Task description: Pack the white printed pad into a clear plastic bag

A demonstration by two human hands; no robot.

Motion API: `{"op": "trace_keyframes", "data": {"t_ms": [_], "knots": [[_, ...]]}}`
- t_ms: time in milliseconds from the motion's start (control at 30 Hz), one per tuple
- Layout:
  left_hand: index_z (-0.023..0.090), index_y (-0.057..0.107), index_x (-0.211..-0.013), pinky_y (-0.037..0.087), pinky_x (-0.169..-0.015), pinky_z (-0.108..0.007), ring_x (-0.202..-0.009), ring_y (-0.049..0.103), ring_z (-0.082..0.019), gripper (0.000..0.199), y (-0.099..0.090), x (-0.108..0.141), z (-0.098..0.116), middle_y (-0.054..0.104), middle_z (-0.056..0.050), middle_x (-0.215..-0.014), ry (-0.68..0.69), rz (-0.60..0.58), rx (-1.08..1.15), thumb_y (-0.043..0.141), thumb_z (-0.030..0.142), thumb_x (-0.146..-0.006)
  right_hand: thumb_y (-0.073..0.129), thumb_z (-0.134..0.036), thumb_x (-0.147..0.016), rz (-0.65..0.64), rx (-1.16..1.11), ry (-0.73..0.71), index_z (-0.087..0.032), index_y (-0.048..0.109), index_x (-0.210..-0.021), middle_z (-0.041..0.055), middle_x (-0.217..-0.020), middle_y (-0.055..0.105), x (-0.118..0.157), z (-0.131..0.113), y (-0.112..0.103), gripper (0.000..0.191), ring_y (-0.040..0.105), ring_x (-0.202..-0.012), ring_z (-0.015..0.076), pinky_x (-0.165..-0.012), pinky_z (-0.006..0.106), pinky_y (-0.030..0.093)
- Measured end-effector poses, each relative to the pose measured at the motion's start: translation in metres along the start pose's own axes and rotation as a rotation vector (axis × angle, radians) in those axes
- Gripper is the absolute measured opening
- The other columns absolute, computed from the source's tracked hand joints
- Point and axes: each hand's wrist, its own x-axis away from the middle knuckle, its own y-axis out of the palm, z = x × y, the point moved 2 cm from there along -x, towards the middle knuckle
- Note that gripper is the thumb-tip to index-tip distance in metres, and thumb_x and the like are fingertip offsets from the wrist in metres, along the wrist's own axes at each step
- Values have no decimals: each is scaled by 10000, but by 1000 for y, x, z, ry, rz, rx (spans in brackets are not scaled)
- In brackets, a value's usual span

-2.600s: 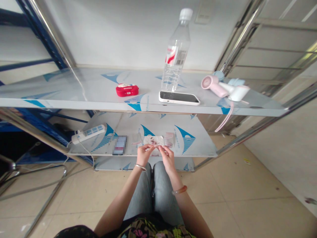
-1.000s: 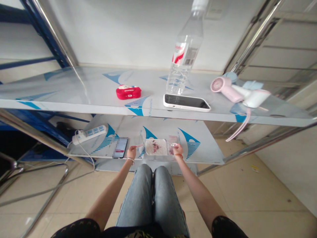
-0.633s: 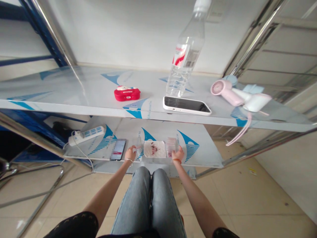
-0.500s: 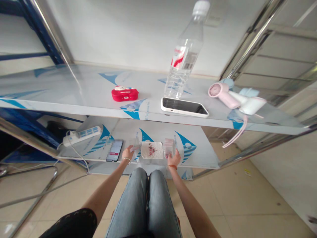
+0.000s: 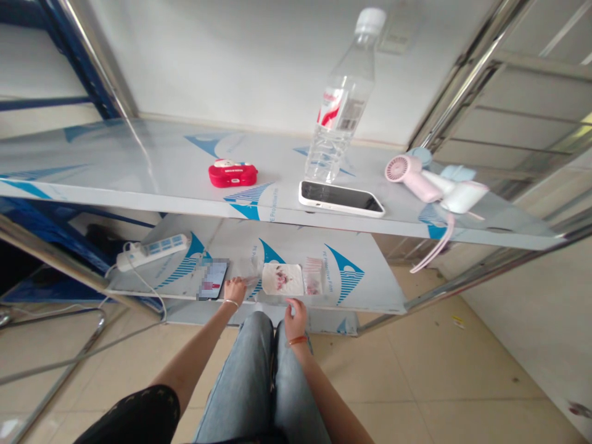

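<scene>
On the lower shelf [image 5: 388, 293], my left hand [image 5: 235, 290] has its fingers closed on the left part of a clear plastic bag [image 5: 251, 269]. Beside the bag lies a white square piece [image 5: 272, 280] with a reddish printed or stuck-on pattern, flat on the shelf. To its right rests a small clear packet [image 5: 314, 275] with pink stripes and reddish bits inside. My right hand [image 5: 295, 314] is over my knee at the shelf's front edge, just below the white square. Its fingers are loosely bent and apart, with nothing visible in them.
A phone [image 5: 215, 280] lies left of my left hand, near a white power strip [image 5: 155, 250] with a cord. The upper shelf [image 5: 152, 166] overhangs, bearing a red case [image 5: 232, 176], a water bottle [image 5: 340, 105], a white-edged phone [image 5: 342, 198] and handheld fans [image 5: 419, 179].
My right hand has let go of the striped packet and moved left and toward me. The packet stays on the shelf. My left hand has shifted slightly left, and the clear bag lies flatter.
</scene>
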Motion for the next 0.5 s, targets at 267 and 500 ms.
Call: {"op": "trace_keyframes", "data": {"t_ms": [267, 500], "knots": [[118, 710, -903, 392, -855, -421, -982, 579, -294, 338, 1, 3, 13, 628, -179, -1027, 29, -37, -89, 380, 74, -852, 424, -180, -753, -182, -64, 58, -208, 671, -854, 87, -898, 664, 26, -4, 7, 268, 599, -888, 220, -850, 356, 456], [164, 687, -940, 371, -849, -370, -899, 631, -239, 328, -31, 34, 21, 689, -109, -944, -245, 136, 139, 371, 249, -916, 485, -301, -789, -331, -170, 225, -248, 675, -850, 52, -919, 692, 23, -20, 16, 207, 628, -842, 210, -783, 339, 494]]}}
